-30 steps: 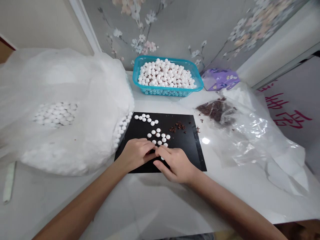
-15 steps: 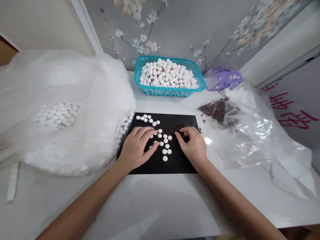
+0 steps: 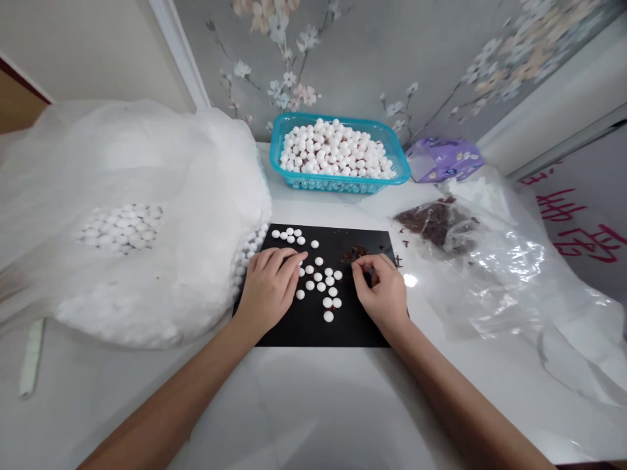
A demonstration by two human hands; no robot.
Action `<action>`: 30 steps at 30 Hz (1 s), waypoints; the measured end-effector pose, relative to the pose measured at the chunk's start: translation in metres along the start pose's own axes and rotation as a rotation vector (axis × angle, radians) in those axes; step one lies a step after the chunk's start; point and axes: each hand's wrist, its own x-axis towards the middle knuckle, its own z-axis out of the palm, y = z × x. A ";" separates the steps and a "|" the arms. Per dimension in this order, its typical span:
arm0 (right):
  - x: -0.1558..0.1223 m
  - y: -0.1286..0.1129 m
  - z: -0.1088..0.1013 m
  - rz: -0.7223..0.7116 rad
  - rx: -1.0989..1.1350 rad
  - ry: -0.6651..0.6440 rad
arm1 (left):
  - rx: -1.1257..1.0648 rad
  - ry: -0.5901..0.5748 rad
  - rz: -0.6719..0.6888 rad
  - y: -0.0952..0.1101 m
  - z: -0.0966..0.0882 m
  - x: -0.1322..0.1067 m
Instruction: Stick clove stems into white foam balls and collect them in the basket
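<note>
My left hand (image 3: 271,285) lies flat on a black mat (image 3: 294,326), fingers stretched out beside several small white round pieces (image 3: 323,284). Curled in a pinch, my right hand (image 3: 383,292) rests on the mat's right side just below a little heap of dark reddish-brown bits (image 3: 353,254). What its fingertips hold is too small to make out. More white pieces (image 3: 289,234) lie in a row at the mat's far left corner.
A turquoise basket (image 3: 337,184) full of white balls stands at the back. A big white plastic bag (image 3: 122,215) of white pieces fills the left. On the right lie clear plastic bags with brown bits (image 3: 435,222), and a purple packet (image 3: 445,158).
Both hands parted from the mat's near middle. The left hand spread flat, and the right moved up to the brown heap, then drew slightly back, pinched.
</note>
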 end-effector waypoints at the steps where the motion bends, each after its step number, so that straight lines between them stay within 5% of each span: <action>1: 0.000 0.001 0.000 0.002 0.004 0.003 | 0.013 -0.017 -0.023 -0.001 0.001 0.000; 11: 0.001 0.002 0.000 -0.108 0.058 0.036 | -0.142 0.029 -0.156 -0.003 0.002 0.002; 16: -0.005 -0.005 0.000 -0.197 0.114 0.068 | -0.388 0.069 0.069 0.002 -0.004 -0.001; 20: -0.014 -0.011 0.002 -0.292 0.173 0.002 | -0.426 -0.014 0.219 0.006 -0.004 -0.004; 30: -0.016 -0.016 0.000 -0.486 0.187 -0.135 | -0.283 -0.085 0.272 0.007 -0.003 -0.001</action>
